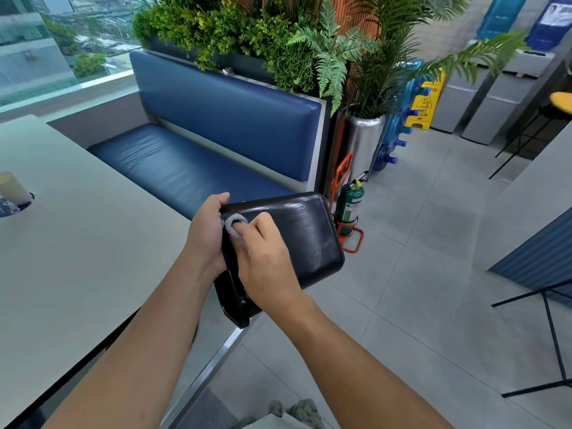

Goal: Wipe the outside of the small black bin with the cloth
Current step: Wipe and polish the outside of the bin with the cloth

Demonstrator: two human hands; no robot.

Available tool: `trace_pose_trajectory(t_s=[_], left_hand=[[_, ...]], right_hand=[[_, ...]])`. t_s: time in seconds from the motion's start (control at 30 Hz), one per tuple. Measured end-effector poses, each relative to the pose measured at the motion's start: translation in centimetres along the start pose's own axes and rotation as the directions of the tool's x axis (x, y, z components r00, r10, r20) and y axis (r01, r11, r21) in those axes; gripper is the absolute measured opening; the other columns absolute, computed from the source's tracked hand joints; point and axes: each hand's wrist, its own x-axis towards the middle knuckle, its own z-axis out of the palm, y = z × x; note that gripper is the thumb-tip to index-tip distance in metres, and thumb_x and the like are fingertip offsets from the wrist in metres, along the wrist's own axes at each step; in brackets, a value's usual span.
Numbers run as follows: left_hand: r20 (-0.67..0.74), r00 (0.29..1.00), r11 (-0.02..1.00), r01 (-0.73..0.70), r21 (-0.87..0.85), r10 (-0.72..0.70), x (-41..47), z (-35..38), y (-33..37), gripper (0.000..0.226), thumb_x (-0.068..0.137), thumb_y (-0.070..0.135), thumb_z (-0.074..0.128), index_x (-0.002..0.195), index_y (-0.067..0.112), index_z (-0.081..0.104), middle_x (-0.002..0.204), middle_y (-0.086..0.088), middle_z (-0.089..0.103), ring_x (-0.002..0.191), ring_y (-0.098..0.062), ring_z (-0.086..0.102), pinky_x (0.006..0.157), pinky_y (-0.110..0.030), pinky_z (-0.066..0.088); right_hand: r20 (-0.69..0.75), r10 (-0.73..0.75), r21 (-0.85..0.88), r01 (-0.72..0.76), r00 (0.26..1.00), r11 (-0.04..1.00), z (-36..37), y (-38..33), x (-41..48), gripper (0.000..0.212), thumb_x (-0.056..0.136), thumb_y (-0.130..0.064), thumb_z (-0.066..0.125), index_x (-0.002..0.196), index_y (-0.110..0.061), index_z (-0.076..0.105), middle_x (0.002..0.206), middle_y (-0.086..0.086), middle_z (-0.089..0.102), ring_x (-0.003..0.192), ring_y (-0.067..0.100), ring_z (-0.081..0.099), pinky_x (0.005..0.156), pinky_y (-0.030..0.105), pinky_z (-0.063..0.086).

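Note:
The small black bin (pixel 306 236) is held in the air, tipped on its side, its glossy wall facing up and its rim toward me at the lower left. My left hand (pixel 205 233) grips the bin at its rim edge, thumb over the top. My right hand (pixel 266 258) presses a small grey cloth (pixel 233 226) against the bin's outer wall close to the rim, fingers curled over the cloth. Most of the cloth is hidden under those fingers.
A pale table (pixel 77 258) with a paper cup (pixel 12 188) lies at the left. Behind the bin runs a blue padded bench (pixel 198 162) topped with plants. A green fire extinguisher (pixel 349 209) in an orange stand, water bottles and a yellow wet-floor sign (pixel 425 103) stand on the tiled floor.

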Motion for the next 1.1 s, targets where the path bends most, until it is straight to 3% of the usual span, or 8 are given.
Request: trace_pose_trajectory(t_s=[0.13,0.33,0.53,0.63,0.77,0.87,1.0,1.1], left_hand=[[0.065,0.997,0.999,-0.037,0.035,0.035,-0.4,0.1,0.9,0.043,0.103,0.041,0.05,0.085,0.008,0.071,0.077,-0.012,0.073,0.068,-0.029,0.071,0.064,-0.03,0.059],[0.032,0.996,0.993,-0.089,0.077,0.086,-0.8,-0.8,1.9,0.054,0.106,0.048,0.045,0.089,0.008,0.077,0.091,-0.016,0.077,0.084,-0.033,0.075,0.084,-0.04,0.06],[-0.004,0.995,0.993,-0.101,0.065,0.101,-0.7,0.1,1.5,0.049,0.109,0.046,0.048,0.104,0.005,0.074,0.088,-0.013,0.079,0.071,-0.026,0.078,0.058,-0.03,0.061],[-0.016,0.998,0.996,-0.067,0.061,0.069,-0.3,0.2,1.0,0.055,0.105,0.048,0.051,0.122,-0.001,0.072,0.104,-0.021,0.075,0.084,-0.032,0.077,0.063,-0.035,0.064],[-0.04,0.997,0.997,-0.071,0.031,0.072,-0.1,0.3,0.6,0.042,0.104,0.045,0.054,0.107,0.005,0.068,0.084,-0.015,0.069,0.069,-0.027,0.07,0.059,-0.029,0.06],[-0.046,0.998,0.999,-0.033,-0.01,0.032,0.1,0.0,0.6,0.037,0.104,0.043,0.054,0.087,0.011,0.064,0.077,-0.007,0.064,0.066,-0.022,0.067,0.059,-0.027,0.057],[-0.058,0.996,0.995,0.057,-0.084,-0.062,0.3,-0.1,0.9,0.052,0.105,0.042,0.051,0.06,0.016,0.048,0.061,-0.001,0.049,0.056,-0.018,0.05,0.053,-0.024,0.045],[-0.037,0.997,0.991,0.07,-0.118,-0.075,0.3,-0.4,1.5,0.04,0.103,0.044,0.052,0.085,0.01,0.061,0.085,-0.009,0.062,0.074,-0.023,0.062,0.068,-0.029,0.055]], right_hand=[[-0.187,0.189,0.074,-0.178,0.964,0.981,-4.0,0.9,1.6,0.014,0.102,-0.016,0.065,0.107,-0.006,0.074,0.094,0.004,0.05,0.084,0.013,0.05,0.081,0.016,0.04],[-0.195,0.332,-0.161,-0.364,0.923,0.917,-8.2,7.6,4.7,0.021,0.102,-0.016,0.056,0.114,-0.002,0.067,0.108,0.005,0.046,0.098,0.022,0.051,0.097,0.037,0.048],[-0.084,0.234,-0.264,-0.248,0.969,0.932,-4.9,6.3,3.3,0.011,0.097,-0.001,0.051,0.1,-0.004,0.06,0.106,0.013,0.046,0.095,0.031,0.048,0.087,0.049,0.047],[-0.07,0.204,-0.208,-0.214,0.976,0.954,-2.7,3.9,2.5,0.017,0.099,-0.001,0.051,0.11,-0.006,0.063,0.107,0.01,0.046,0.095,0.027,0.047,0.088,0.042,0.046],[0.016,0.138,-0.073,-0.136,0.99,0.988,-0.6,1.0,2.0,0.033,0.098,0.0,0.049,0.128,-0.006,0.063,0.115,0.011,0.05,0.103,0.03,0.049,0.097,0.037,0.046],[0.065,0.089,0.021,-0.09,0.994,0.996,-0.2,-0.2,1.8,0.04,0.096,0.004,0.052,0.133,-0.005,0.065,0.119,0.009,0.056,0.105,0.027,0.05,0.098,0.016,0.039],[0.071,0.055,0.082,-0.061,0.996,0.995,-0.2,0.2,1.0,0.038,0.093,0.008,0.056,0.126,-0.004,0.07,0.12,0.006,0.062,0.109,0.024,0.055,0.1,0.014,0.04],[0.074,0.016,0.071,-0.021,0.997,0.997,-0.2,0.9,-0.7,0.036,0.093,0.009,0.059,0.124,-0.004,0.07,0.119,0.006,0.062,0.108,0.025,0.058,0.099,0.019,0.045]])
